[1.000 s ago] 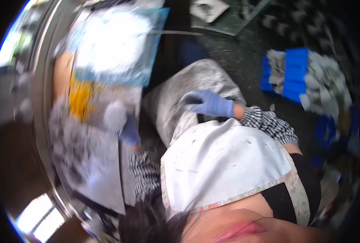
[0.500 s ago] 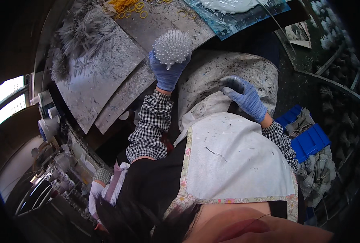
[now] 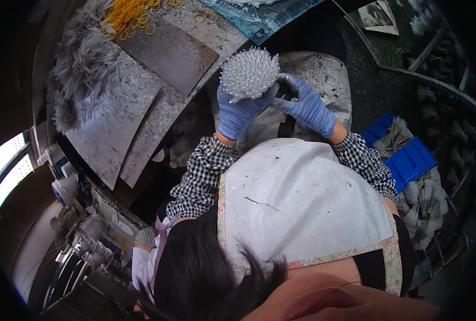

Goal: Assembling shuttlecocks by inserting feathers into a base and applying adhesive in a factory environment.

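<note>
- the left hand (image 3: 237,115), just above the middle of the frame, has its grip wrapped around a domed bundle of fine filaments (image 3: 250,74), whose pale, beaded tips fan out above the fingers; the lower part of the bundle is hidden in the palm.
- the right hand (image 3: 310,109) is just beside it, thumb and forefinger curved into a loop at the lower right edge of the bundle; whether this grip pinches any filaments cannot be told.
- both hands wear blue knit gloves (image 3: 230,127), with a black-and-white checkered sleeve (image 3: 203,174) over the left forearm and a matching one over the right.
- behind the hands, a pale cloth (image 3: 331,75) with dark specks covers the lap; below them, in the lower middle of the frame, is a white apron (image 3: 302,200) with a flowered border.
- to the left and upper left is the grey, stained desk (image 3: 155,125), bearing a brownish flat plate (image 3: 168,56).
- yellow rubber bands (image 3: 131,18) lie piled by the plate's upper left end, and loose grey filaments (image 3: 85,51) spread along the desk's far left side.
- at the top of the frame, a blue sheet (image 3: 270,21) carries smeared white paste (image 3: 251,2).
- at the right, a blue plastic box (image 3: 412,163) sits near more filament bundles (image 3: 425,206).
</note>
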The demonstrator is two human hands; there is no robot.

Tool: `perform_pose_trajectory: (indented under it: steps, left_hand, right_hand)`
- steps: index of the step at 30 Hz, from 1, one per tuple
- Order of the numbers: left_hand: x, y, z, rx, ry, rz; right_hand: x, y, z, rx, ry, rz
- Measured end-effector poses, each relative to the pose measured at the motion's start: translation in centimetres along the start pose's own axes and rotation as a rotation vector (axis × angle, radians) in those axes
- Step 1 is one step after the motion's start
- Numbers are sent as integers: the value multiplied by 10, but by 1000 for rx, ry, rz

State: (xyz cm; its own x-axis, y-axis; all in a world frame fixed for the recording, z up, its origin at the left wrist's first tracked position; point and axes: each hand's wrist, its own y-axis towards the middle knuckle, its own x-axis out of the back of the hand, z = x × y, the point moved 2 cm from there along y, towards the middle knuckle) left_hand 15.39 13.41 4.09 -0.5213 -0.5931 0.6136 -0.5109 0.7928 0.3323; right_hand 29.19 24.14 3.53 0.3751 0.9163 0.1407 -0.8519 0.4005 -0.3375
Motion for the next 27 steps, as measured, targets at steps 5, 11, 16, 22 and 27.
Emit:
perform_pose_trajectory:
  steps: [5, 11, 16, 22, 27]
  left_hand:
    - [-26, 3, -13, -41, 5, 154]
    - [-62, 13, -47, -104, -226, 414]
    - [-98, 26, -63, -210, -306, 625]
    - [-122, 34, -103, -30, -660, 744]
    - [-134, 24, -103, 84, -758, 873]
  right_hand:
    - [8, -10, -7, -16, -116, -72]
    - [21, -36, -36, 406, -764, -203]
    - [42, -67, -48, 457, -845, -446]
    - [55, -101, -56, 264, -850, -580]
    - [46, -113, -61, 100, -375, -614]
